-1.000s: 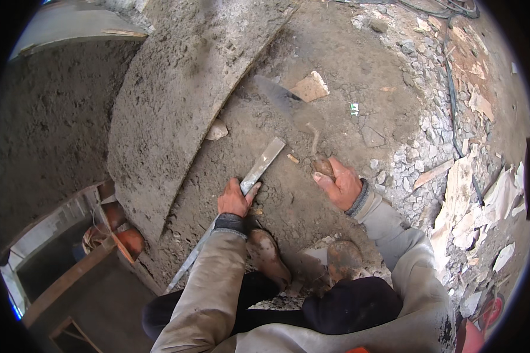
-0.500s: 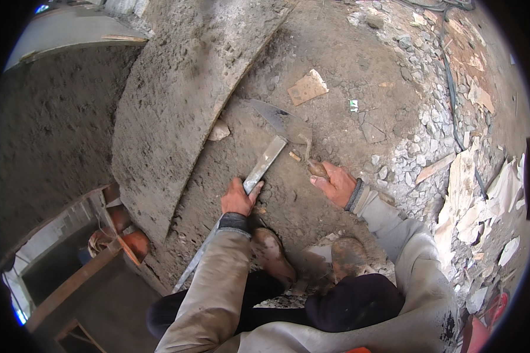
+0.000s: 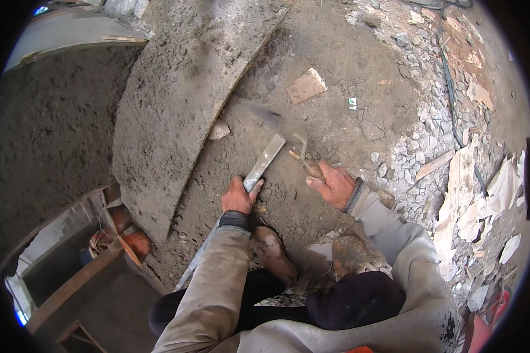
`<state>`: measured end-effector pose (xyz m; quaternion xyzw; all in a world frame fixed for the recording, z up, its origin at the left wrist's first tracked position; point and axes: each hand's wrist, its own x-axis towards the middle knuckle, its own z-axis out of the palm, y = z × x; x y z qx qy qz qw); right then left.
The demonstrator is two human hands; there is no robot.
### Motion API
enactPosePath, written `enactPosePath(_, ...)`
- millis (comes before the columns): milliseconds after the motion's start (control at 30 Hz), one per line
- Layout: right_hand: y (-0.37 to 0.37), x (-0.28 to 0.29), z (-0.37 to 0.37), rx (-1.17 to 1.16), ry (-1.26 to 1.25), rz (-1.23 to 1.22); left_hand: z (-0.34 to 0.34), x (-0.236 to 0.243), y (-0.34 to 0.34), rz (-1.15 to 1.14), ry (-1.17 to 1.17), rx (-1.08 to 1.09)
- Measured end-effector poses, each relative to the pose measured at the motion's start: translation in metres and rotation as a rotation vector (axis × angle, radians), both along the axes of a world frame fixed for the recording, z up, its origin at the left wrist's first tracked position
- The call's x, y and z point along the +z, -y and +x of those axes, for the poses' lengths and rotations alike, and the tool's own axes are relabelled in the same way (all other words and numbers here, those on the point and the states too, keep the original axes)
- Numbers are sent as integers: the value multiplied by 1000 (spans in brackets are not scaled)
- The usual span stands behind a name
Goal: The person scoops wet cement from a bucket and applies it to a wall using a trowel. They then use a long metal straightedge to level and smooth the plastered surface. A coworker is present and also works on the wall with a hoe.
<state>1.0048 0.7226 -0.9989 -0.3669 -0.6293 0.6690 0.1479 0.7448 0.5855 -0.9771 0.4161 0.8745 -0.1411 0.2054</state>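
Note:
My left hand (image 3: 238, 197) is closed round a long pale metal straightedge (image 3: 266, 155), which runs diagonally under my forearm toward the lower left. My right hand (image 3: 333, 185) grips the wooden handle of a trowel (image 3: 311, 169); its bent shank rises toward a blade blurred by motion, just beyond the straightedge's upper end. Both hands are over rough grey ground (image 3: 335, 117) beside a raised edge of coarse concrete (image 3: 171, 112). A small flat pale piece (image 3: 218, 130) lies at that edge, a torn tan piece (image 3: 305, 86) farther ahead. My boots are below my hands.
White rubble (image 3: 421, 144), torn pale sheets (image 3: 465, 194) and a dark cable (image 3: 453, 106) lie along the right. At lower left is a recessed space with wooden boards (image 3: 70, 282) and orange objects (image 3: 137, 244). A red object (image 3: 496, 312) sits at the lower right edge.
The trowel has moved a little toward the left and nearer the straightedge, with my right hand shifting slightly left. My left hand still holds the straightedge in nearly the same place.

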Motion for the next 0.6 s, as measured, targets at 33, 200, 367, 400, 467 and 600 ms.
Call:
enactPosePath(33,5,-23,3,56,7,-4,1,-1,-3,-6,1,-2)
enactPosePath(200,-2,8,4,10,22,-11,0,-2,-7,45,6,3)
enactPosePath(367,-8,-7,10,43,45,38,-2,-7,-1,100,-19,-51)
enactPosePath(400,-6,1,14,-32,2,50,3,-4,-1,107,-34,-55)
enactPosePath(467,-4,17,14,-79,-15,61,8,-2,9,114,-76,-70)
enactPosePath(600,1,23,10,-160,-2,84,10,-7,11,178,-165,-141)
